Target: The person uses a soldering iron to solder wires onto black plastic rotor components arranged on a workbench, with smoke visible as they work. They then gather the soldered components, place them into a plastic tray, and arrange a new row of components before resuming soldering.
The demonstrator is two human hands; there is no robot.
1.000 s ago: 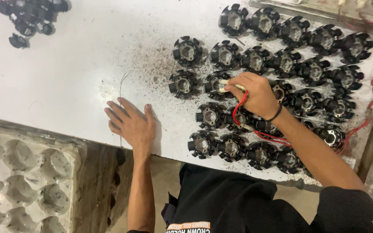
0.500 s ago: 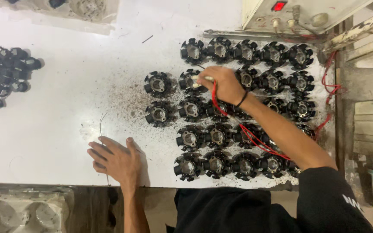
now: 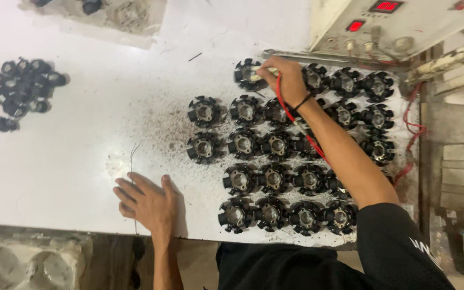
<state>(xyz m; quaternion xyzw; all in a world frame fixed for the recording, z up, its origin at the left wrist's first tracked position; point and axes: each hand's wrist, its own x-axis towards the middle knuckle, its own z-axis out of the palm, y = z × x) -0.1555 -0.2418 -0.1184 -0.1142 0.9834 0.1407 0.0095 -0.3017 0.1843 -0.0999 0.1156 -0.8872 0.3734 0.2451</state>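
Moved since half a second ago: your right hand (image 3: 288,80) has gone up from the second row to the far top-left piece of the grid; your left hand (image 3: 149,201) has stayed flat on the table.
Right hand: closed around a slim probe (image 3: 264,72) with a red lead (image 3: 296,121) running back along your forearm; its tip sits on the top-left black rotor part (image 3: 247,75).
Left hand: open, fingers spread, palm down on the white table (image 3: 71,161) near the front edge, holding nothing, well apart from the right hand.
Work pieces: round black finned parts with metal centres, laid in rows (image 3: 275,177) on the right half of the table; the one under the probe lies at the upper left corner of the block, just below the grey meter box (image 3: 404,21) with red displays.
Step in hand: by my judgement, you are touching the probe to one piece at a time, now at the top row.
Next move calls for: a steady tip seated on the metal, not the plastic fins, and the lead kept from dragging neighbours.
Elsewhere: a loose heap of small black parts (image 3: 22,91) lies far left, and a moulded tray (image 3: 28,266) sits below the table edge.
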